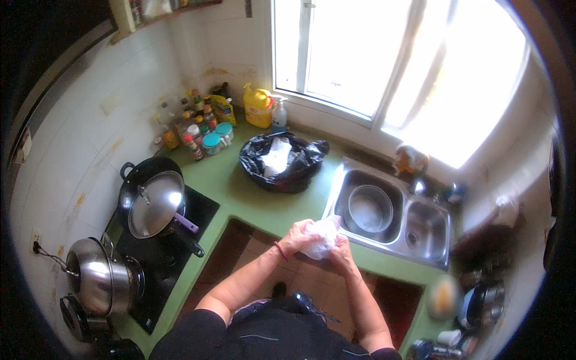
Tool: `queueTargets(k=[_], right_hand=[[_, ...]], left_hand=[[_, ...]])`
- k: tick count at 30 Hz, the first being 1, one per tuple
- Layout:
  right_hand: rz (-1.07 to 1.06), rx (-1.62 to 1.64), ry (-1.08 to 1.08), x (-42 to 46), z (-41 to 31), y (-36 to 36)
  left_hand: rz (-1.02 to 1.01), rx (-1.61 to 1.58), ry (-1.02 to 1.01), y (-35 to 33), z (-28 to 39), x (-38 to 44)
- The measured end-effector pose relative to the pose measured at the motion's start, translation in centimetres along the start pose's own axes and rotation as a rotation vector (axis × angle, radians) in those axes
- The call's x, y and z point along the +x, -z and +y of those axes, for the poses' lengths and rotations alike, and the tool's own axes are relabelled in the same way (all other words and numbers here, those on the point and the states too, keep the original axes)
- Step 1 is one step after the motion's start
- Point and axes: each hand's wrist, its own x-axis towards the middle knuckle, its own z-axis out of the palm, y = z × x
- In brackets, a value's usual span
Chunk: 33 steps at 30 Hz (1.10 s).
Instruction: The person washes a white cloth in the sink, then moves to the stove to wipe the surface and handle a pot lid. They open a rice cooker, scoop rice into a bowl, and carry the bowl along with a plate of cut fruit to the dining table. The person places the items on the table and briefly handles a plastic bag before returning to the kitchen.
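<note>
Both of my hands hold one crumpled, whitish translucent plastic bag (322,238) just in front of the counter's edge, near the left corner of the steel sink (335,198). My left hand (299,236), with a red band at the wrist, grips the bag's left side. My right hand (341,254) grips its lower right side. What is inside the bag, if anything, cannot be made out. A round metal pot (370,208) stands in the larger sink basin. Beyond my hands, a basin lined with a black plastic bag (256,166) sits on the green counter (216,184), with white crumpled material (277,155) in it.
On the left, a lidded wok (155,207) and a steel pot (99,274) stand at the black cooktop (198,204). Seasoning bottles (209,118), teal-lidded jars (211,140), a yellow jug (258,108) and a pump bottle (279,114) line the back. A blurred dish (443,297) lies at right.
</note>
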Motion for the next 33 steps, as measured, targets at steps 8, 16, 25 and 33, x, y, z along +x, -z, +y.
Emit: queueTargets(k=[8,16,25,33], right_hand=[[-0.032,-0.705,0.092,7.8,-5.6,-5.5],[-0.333,-0.099,-0.064,21.6,-3.2,-4.9],[-0.051,-0.007,0.091,36.1,1.1,-4.7],[-0.256,-0.881,0.472,37.2,9.0,-7.2]], left_hand=[[0.707,0.496,-0.173,8.3,1.3,4.4],[0.365,0.551,-0.155,11.0,7.9,8.9],[0.881,1.25,-0.092,22.1,5.2,14.2],[1.311,0.789,0.553,27.9,0.0,19.2]])
